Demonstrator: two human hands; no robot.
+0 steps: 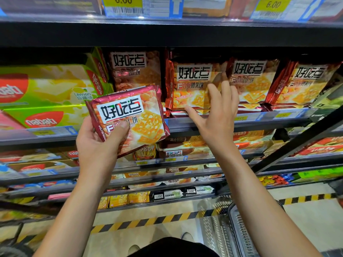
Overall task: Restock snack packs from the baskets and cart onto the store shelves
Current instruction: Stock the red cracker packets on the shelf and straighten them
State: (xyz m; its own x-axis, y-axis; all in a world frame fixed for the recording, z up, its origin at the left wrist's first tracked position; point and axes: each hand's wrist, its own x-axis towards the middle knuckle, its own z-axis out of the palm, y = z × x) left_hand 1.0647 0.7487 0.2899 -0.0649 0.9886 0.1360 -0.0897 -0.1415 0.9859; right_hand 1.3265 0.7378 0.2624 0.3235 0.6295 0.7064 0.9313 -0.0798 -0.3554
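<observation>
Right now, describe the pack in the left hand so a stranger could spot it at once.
Find the shelf with the row of biscuit packs at chest height. In front of its left part, the left hand holds one pack, thumb across its lower face. It alone is off the shelf, tilted, with a pinkish-maroon wrapper; the shelved packs stand upright in darker red-brown.

A shop: stocked shelves (232, 125) with yellow price tags (122, 1).
</observation>
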